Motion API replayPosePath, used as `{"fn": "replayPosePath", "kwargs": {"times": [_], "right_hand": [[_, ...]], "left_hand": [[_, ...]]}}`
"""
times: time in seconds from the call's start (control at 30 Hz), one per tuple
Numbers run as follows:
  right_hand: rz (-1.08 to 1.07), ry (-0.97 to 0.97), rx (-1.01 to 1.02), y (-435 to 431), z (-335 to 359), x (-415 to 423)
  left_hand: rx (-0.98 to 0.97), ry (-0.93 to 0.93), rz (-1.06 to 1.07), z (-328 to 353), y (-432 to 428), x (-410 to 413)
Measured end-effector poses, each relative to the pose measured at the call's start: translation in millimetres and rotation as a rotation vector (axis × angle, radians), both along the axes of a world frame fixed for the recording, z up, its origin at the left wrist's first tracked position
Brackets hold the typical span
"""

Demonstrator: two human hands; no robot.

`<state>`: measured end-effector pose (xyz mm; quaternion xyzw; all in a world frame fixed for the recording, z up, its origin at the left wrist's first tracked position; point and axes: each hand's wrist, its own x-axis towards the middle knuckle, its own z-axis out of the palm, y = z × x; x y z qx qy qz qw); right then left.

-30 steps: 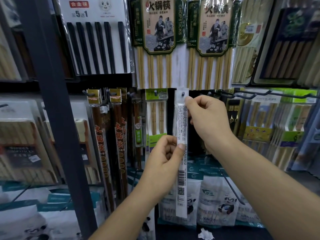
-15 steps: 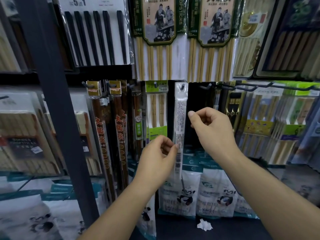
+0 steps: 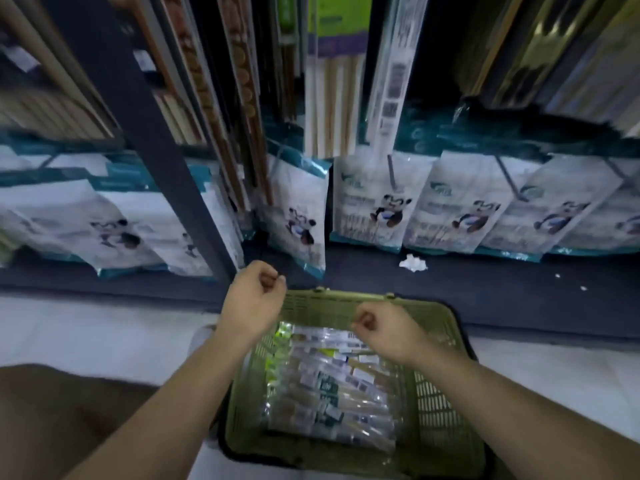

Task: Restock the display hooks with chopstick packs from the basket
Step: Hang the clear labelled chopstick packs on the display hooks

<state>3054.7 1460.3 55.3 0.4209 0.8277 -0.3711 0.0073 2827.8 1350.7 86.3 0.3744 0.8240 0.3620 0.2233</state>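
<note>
1. My left hand (image 3: 254, 299) hovers over the far left corner of the green basket (image 3: 440, 393), fingers curled in against the thumb, clenched on nothing.
2. My right hand (image 3: 384, 330) hangs over the far end of the basket, near the left hand but apart from it. It is also balled up and empty. I cannot tell whether it brushes the packs beneath it.
3. The chopstick packs (image 3: 332, 386) lie flat in the basket in a loose stack, clear sleeves with white and green labels, running lengthwise from side to side.
4. The basket sits on the pale floor (image 3: 69, 327), just in front of the dark base shelf (image 3: 485, 292) of the display.
5. Above, one narrow clear pack with a barcode (image 3: 391, 74) hangs among the other chopstick packs on the display. Its top and its hook are out of frame.
6. Below it a row of white and teal panda bags (image 3: 377, 206) stands along the base shelf.
7. A dark upright post (image 3: 156, 133) cuts across the display at left.
8. A crumpled white scrap (image 3: 412, 263) lies on the base shelf, to the right of my hands and beyond the basket.
</note>
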Motion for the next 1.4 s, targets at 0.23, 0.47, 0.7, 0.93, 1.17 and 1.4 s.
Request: {"fn": "replayPosePath", "kwargs": {"times": [0.23, 0.47, 0.7, 0.93, 1.17, 1.4], "right_hand": [[0.036, -0.276, -0.196, -46, -133, 1], [0.248, -0.359, -0.126, -75, -185, -5], [0.24, -0.369, 0.032, -100, -209, -2], [0.169, -0.343, 0.033, -99, -209, -5], [0.205, -0.317, 0.072, -96, -207, -13], [0.302, -0.372, 0.099, -77, -196, -15]], "left_hand": [[-0.375, 0.084, 0.138, -88, -64, -6], [-0.356, -0.175, 0.152, -128, -87, -13], [-0.285, -0.216, 0.172, -140, -90, -13], [-0.278, -0.234, 0.168, -141, -91, -13], [-0.274, -0.265, 0.157, -137, -91, -13], [-0.321, -0.372, 0.129, -127, -92, -18]]}}
